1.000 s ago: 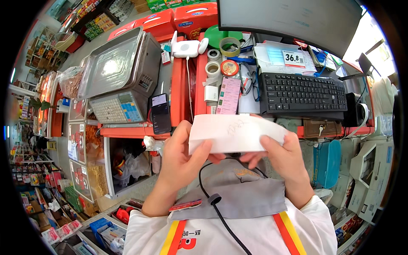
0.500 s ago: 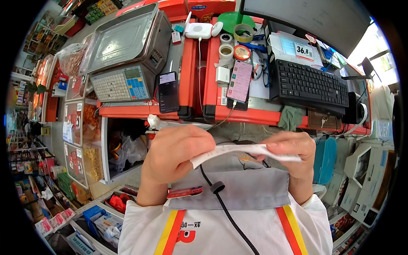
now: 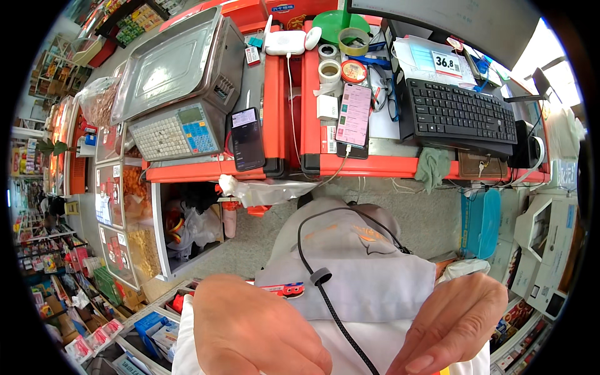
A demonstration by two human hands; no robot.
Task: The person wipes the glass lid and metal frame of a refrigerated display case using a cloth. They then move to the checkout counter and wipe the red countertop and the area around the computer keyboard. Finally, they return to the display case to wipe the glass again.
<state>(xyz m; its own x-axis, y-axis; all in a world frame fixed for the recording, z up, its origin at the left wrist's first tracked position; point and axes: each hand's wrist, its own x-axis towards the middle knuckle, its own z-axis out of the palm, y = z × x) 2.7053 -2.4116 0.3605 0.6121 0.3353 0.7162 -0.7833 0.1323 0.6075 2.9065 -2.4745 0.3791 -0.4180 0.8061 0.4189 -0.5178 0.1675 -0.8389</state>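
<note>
My left hand is close to my chest at the lower edge, its back turned up and its fingers curled under. Opposite it, my right hand is bent inward with the fingers together and the thumb low. Both hands look closed, but what they hold, if anything, is hidden or beyond the lower edge. The white strip does not show. Between the hands lies the grey apron over my white shirt. A black cord with a round toggle hangs down it, and a red clip-like badge sits beside my left hand.
Ahead stands a red-edged counter with a weighing scale, a dark phone, a charging phone, tape rolls, a keyboard and a monitor. A teal bin stands right; snack boxes stand left.
Both hands have come down and nearer my chest, moving farther apart. The white strip stretched between them has gone out of sight. My lap and the floor now show where the hands were.
</note>
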